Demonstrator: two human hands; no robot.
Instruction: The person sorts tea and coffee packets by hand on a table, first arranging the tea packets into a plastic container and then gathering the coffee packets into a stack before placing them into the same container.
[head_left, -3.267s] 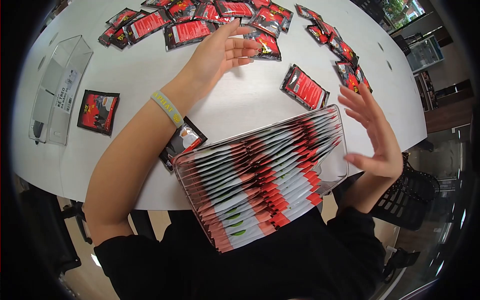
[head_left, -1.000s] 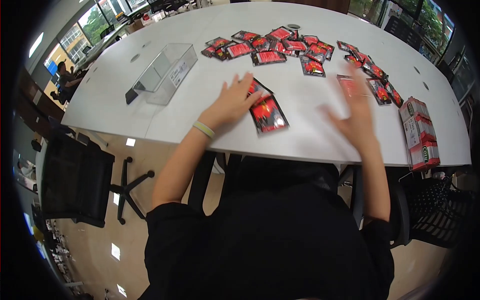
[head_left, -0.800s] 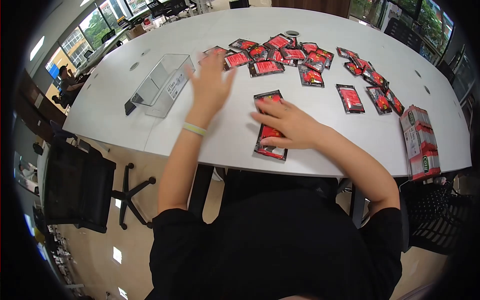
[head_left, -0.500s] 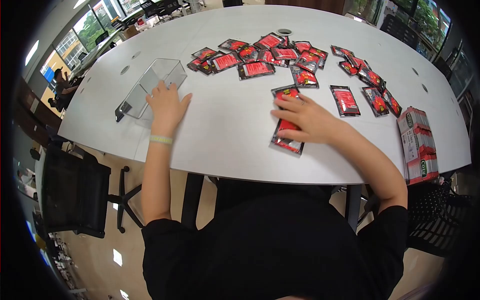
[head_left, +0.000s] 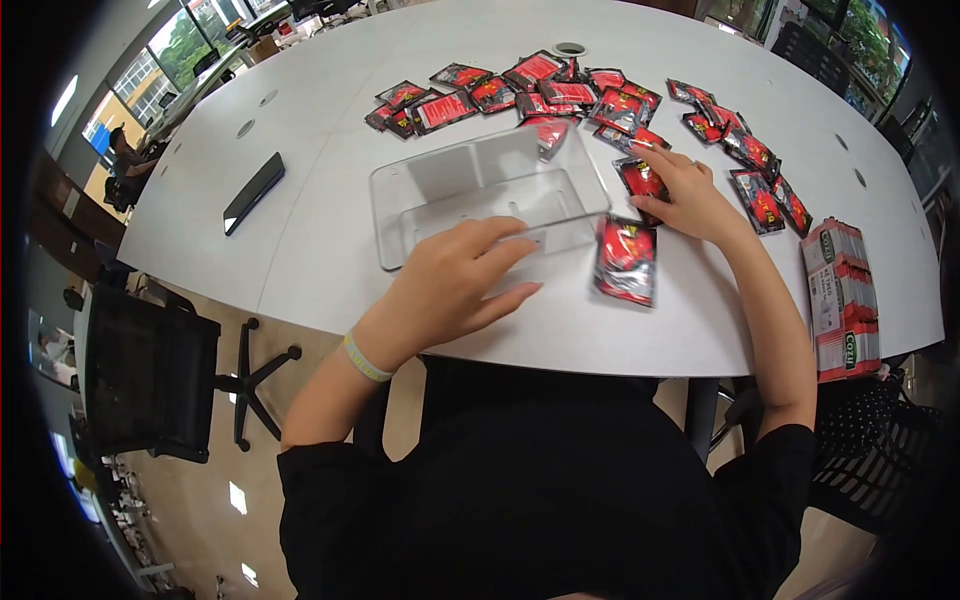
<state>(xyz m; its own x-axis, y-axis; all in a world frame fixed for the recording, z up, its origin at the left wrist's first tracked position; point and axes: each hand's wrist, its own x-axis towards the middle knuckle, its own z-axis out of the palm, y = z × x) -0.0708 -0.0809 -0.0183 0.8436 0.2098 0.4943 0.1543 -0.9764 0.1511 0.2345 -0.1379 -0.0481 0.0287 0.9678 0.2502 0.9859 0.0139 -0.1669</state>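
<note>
A clear plastic box (head_left: 485, 190) sits in the middle of the white table. My left hand (head_left: 450, 280) is at its near side, fingers spread apart, fingertips close to the near wall. Right of the box, my right hand (head_left: 695, 200) has thumb and fingers around a red-and-black packet (head_left: 641, 180). Just below that lies another packet (head_left: 627, 262), close by the box's right corner and slightly blurred. Behind the box, a spread of similar packets (head_left: 535, 70) overlaps, one of them seen partly through the clear wall.
At the left lies a flat black object (head_left: 255, 192), like a phone. More packets form a row (head_left: 750, 150) on the right. A red carton marked "Cozy" (head_left: 842, 300) stands at the right edge of the table (head_left: 330, 240). An office chair (head_left: 150, 370) is at lower left.
The clear box has come from the left to the middle, uncovering the black object. My left hand moved right; my right hand moved up and right, and packets near it shifted right.
</note>
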